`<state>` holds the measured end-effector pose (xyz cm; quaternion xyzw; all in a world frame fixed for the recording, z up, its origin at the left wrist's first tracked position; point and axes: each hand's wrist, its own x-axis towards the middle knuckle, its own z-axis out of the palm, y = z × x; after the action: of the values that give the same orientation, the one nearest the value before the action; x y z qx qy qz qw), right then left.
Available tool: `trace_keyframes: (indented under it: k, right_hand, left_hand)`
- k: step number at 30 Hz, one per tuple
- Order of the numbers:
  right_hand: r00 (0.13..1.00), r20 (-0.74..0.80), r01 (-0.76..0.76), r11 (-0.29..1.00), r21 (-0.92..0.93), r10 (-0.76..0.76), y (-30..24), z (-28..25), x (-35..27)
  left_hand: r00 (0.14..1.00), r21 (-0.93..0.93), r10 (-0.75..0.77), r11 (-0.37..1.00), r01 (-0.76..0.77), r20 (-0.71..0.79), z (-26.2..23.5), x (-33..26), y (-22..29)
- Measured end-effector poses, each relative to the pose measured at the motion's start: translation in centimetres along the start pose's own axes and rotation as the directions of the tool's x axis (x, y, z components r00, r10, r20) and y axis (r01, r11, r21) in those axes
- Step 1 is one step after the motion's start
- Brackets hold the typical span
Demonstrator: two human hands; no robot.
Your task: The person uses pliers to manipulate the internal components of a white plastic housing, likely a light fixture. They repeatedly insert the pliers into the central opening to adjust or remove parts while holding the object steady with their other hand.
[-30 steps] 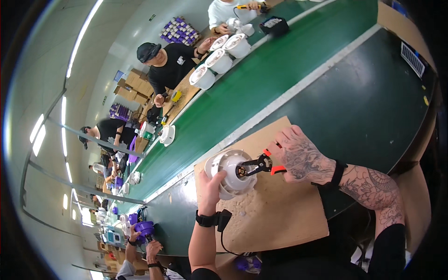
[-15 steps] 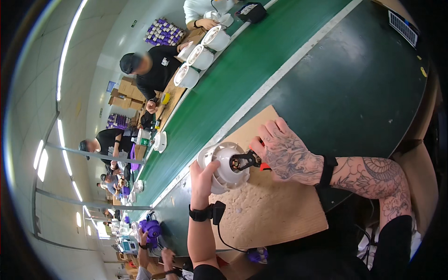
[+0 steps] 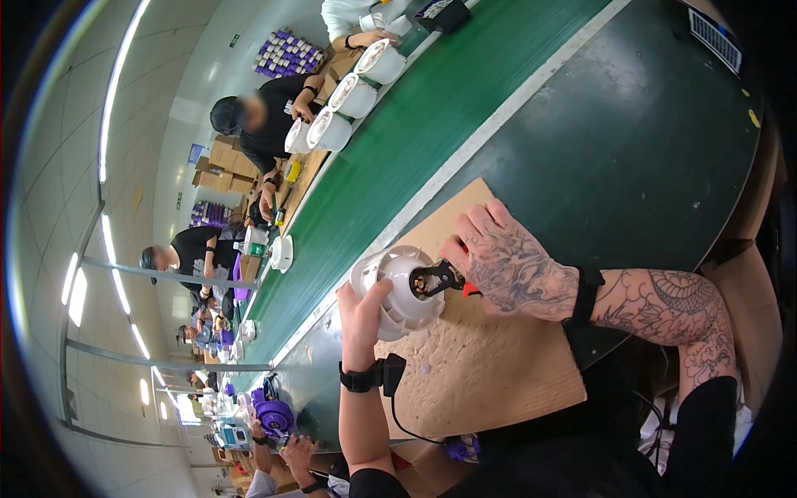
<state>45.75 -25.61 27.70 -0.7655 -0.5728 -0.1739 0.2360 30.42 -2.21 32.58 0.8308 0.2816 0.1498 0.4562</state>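
**Pliers (image 3: 437,277) at the opening of a white housing (image 3: 402,312), one of the hands on each**

The white housing sits at the left edge of a brown cardboard sheet (image 3: 498,365) on the dark green counter (image 3: 614,158); whether it rests there or is held up, I cannot tell. Its round opening faces right, with small metallic parts visible inside.

The left hand (image 3: 361,315) clasps the housing from the left, thumb across its front; the other fingers are partly hidden. The right hand (image 3: 516,264) is curled around the pliers, mostly covering the handles, with a bit of red grip showing below. The black head of the pliers points left into the opening; what its tips pinch is too small to tell. Each wrist wears a black band, the left one with a small box and a cable.

Beyond a pale strip, a green belt (image 3: 473,108) crosses from near left to far right. White tubs (image 3: 330,131) stand in a row along its far side, beside a person in a black top (image 3: 270,108). Near left, a purple part (image 3: 272,415) lies close to another person's hands (image 3: 297,455). At the far right of the counter is a dark gridded panel (image 3: 715,41).
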Motion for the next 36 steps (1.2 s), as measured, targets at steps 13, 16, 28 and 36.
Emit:
trace_keyframes:
  k: [13,16,28,36]
  right_hand:
    - [0.997,0.042,-0.063,0.996,0.066,0.061,-0.2,-0.3,-0.3]
    - [0.997,0.057,-0.046,0.997,0.069,0.042,-0.1,-0.5,-0.3]
    - [0.991,0.128,-0.046,0.998,-0.034,0.050,-0.5,-0.5,-0.3]
    - [0.988,0.126,-0.081,0.996,-0.047,0.087,-0.8,-0.2,-0.3]
  left_hand:
    - [0.999,0.018,0.035,0.999,-0.035,0.014,1.0,-0.1,0.7]
    - [0.999,0.009,-0.005,1.000,0.005,0.033,0.6,-0.1,1.0]
    - [0.995,0.006,0.029,1.000,-0.029,0.097,0.4,0.3,0.9]
    - [0.997,-0.012,0.048,0.999,-0.047,0.068,0.8,0.1,1.0]
